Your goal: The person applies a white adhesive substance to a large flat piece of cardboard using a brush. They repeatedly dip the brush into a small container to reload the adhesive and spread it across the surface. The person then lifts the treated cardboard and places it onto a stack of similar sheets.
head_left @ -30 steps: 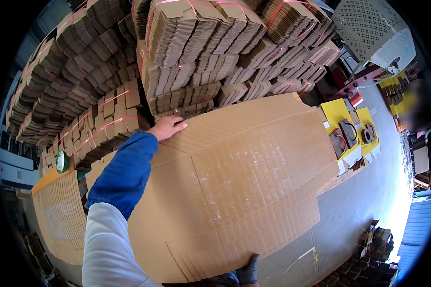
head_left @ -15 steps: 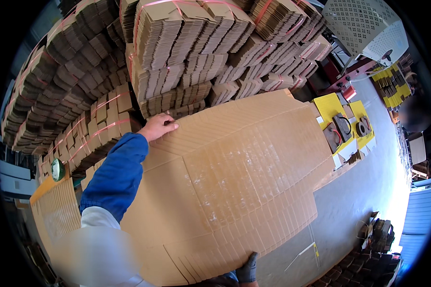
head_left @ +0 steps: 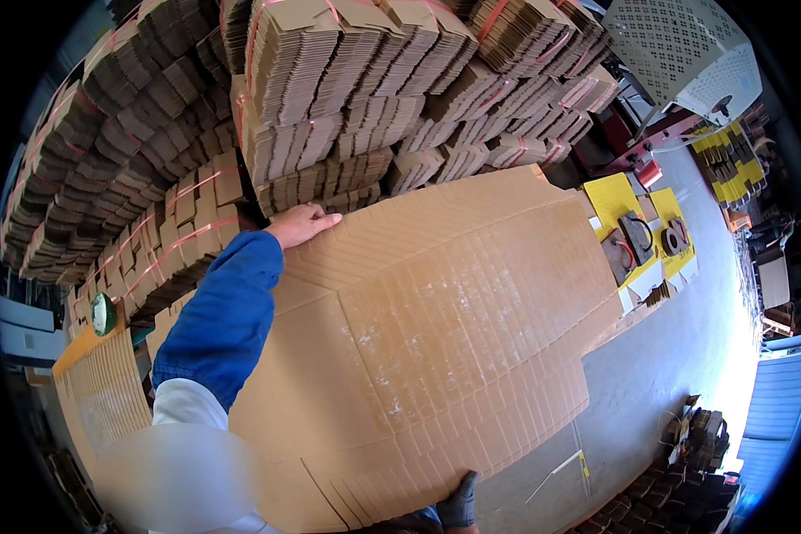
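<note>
One creased corrugated-cardboard sheet (head_left: 436, 311) is extending in front of strapped cardboard bundles (head_left: 329, 71); bare left hand (head_left: 303, 224) is resting at its far edge, gloved right hand (head_left: 457, 505) is touching its near edge, the view leaving either grip's closure impossible to tell; good handling is calling for even support, keeping creases from buckling.

Two hands (head_left: 301, 225) (head_left: 457, 504), one topmost cardboard sheet (head_left: 445, 311) and one perforated guard (head_left: 681, 49) show.

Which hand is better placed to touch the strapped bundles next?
Likely the left hand: it touches the cardboard sheet near the strapped bundles; the gloved right hand is at the sheet's near edge.
</note>
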`<act>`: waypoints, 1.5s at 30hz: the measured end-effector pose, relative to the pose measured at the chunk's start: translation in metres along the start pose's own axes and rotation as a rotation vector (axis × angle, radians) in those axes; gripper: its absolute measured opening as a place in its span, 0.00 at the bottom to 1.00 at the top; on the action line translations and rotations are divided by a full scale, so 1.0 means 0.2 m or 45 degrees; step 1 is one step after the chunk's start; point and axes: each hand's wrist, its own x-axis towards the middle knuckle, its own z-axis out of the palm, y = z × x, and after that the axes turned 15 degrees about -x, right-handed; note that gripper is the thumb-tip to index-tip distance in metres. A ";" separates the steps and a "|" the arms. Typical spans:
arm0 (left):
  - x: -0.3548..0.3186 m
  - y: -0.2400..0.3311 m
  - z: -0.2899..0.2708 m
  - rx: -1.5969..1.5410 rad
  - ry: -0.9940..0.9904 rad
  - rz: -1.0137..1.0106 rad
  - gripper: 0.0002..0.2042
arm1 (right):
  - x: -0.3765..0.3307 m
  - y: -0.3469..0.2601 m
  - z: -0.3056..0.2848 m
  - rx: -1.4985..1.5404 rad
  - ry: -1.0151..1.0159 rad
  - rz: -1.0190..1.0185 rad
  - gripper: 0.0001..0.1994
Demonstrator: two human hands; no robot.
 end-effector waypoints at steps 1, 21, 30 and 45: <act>0.00 0.00 0.00 -0.010 0.004 -0.002 0.35 | 0.00 0.01 0.00 0.014 0.000 -0.002 0.33; 0.02 0.11 0.04 -0.460 -0.057 -0.331 0.33 | 0.25 -0.31 -0.26 0.245 0.281 -0.203 0.25; -0.02 0.21 0.06 -0.290 0.035 -0.277 0.33 | 0.25 -0.28 -0.26 0.465 0.308 -0.018 0.29; -0.03 0.24 0.03 -0.389 -0.073 -0.398 0.33 | 0.26 -0.33 -0.23 0.619 0.291 -0.007 0.28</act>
